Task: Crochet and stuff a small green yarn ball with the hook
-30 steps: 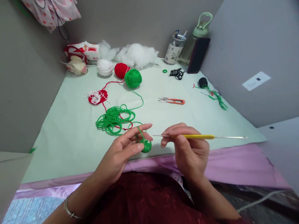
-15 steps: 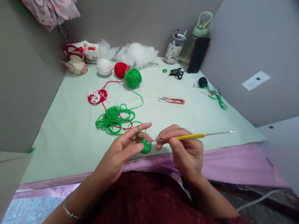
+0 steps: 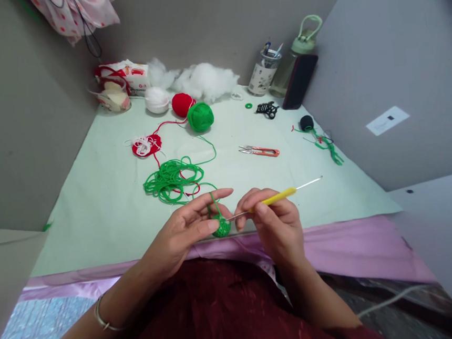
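Between the thumb and fingers of my left hand [image 3: 179, 229] is a small round green crochet piece [image 3: 222, 228]. Green yarn runs from it up over my stretched index finger. My right hand [image 3: 276, 220] pinches the yellow handle of a crochet hook [image 3: 278, 196], which has a metal shaft at both ends. The hook's left tip meets the upper edge of the crochet piece; whether it passes through a stitch is too small to tell. Loose loops of green yarn [image 3: 167, 181] lie on the table just beyond my left hand, with a red strand among them.
Farther back are a green yarn ball [image 3: 201, 117], a red yarn ball [image 3: 183, 105], a white yarn ball [image 3: 157, 100] and white stuffing [image 3: 206, 81]. Orange thread snips [image 3: 259, 150] lie mid-table. A black claw clip [image 3: 267, 110], phone [image 3: 300, 82] and bottle [image 3: 304, 41] are at the back right.
The crochet hook has tilted, its free right end swinging up and toward the left. My right hand has turned with it, and the green piece has dropped slightly.
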